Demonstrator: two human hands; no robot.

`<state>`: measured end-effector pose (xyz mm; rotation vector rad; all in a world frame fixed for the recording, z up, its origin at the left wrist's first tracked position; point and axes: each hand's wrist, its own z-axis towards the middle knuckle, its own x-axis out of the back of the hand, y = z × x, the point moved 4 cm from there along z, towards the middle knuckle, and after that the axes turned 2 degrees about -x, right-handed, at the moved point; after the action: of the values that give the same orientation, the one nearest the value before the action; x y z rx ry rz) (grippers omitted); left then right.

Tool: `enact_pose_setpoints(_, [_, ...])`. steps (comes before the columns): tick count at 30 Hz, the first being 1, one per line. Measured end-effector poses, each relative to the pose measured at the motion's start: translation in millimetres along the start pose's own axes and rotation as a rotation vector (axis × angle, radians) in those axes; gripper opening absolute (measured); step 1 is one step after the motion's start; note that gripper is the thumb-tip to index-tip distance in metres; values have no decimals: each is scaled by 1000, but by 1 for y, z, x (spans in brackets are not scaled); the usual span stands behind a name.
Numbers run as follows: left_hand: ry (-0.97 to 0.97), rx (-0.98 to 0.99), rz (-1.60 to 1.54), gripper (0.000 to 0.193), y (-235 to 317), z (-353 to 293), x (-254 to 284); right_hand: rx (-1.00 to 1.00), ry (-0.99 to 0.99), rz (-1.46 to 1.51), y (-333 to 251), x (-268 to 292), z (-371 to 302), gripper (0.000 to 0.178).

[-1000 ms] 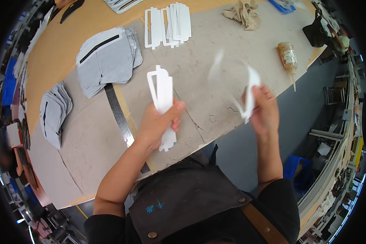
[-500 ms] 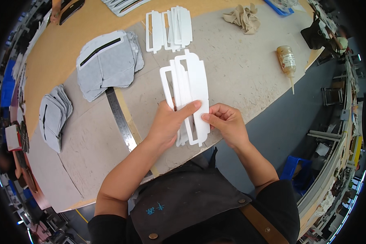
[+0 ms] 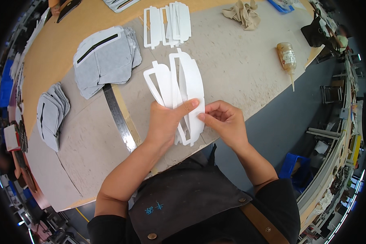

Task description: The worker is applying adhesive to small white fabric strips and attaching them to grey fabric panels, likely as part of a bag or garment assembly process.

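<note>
My left hand (image 3: 166, 118) is closed around a loose stack of white die-cut sheets (image 3: 196, 85), its thumb pressed on the top one. The sheets have long slot-shaped cut-outs and small tabs. They are fanned apart at the far end, and the top sheet bows. At the stack's right edge, my right hand (image 3: 225, 120) pinches the top sheet between thumb and fingers. Just beyond, more white die-cut sheets (image 3: 182, 24) lie in an overlapping pile on the table.
Grey fabric panels (image 3: 87, 65) with black slots lie stacked at the left, and a smaller stack (image 3: 51, 116) sits nearer. A metal ruler (image 3: 117, 114) lies between them and my hands. At the right are a squeeze bottle (image 3: 288, 57) and a crumpled beige cloth (image 3: 244, 15).
The stack in my hands has spread wider, its left sheets tilting left at the far end. The top sheet now bows more. My right hand has shifted slightly left.
</note>
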<state>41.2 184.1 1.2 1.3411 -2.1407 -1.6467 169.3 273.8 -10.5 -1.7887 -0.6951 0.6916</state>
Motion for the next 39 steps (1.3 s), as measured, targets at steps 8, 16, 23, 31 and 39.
enact_pose_setpoints(8, [-7,3,-28,35,-3,-4,0,-57,-98,-18,5,-1,0,12])
enact_pose_setpoints(16, [28,-20,6,35,-5,-7,3,-83,-123,61,4,-4,-2,11])
enact_pose_setpoints(23, [10,-40,-4,33,0,-11,2,-92,-172,89,4,-4,-2,7])
enact_pose_setpoints(31, [-191,178,-114,36,3,-9,11,-69,-122,274,3,16,6,9])
enact_pose_setpoints(39, [-113,137,-226,35,3,2,56,309,-141,970,-62,85,7,10])
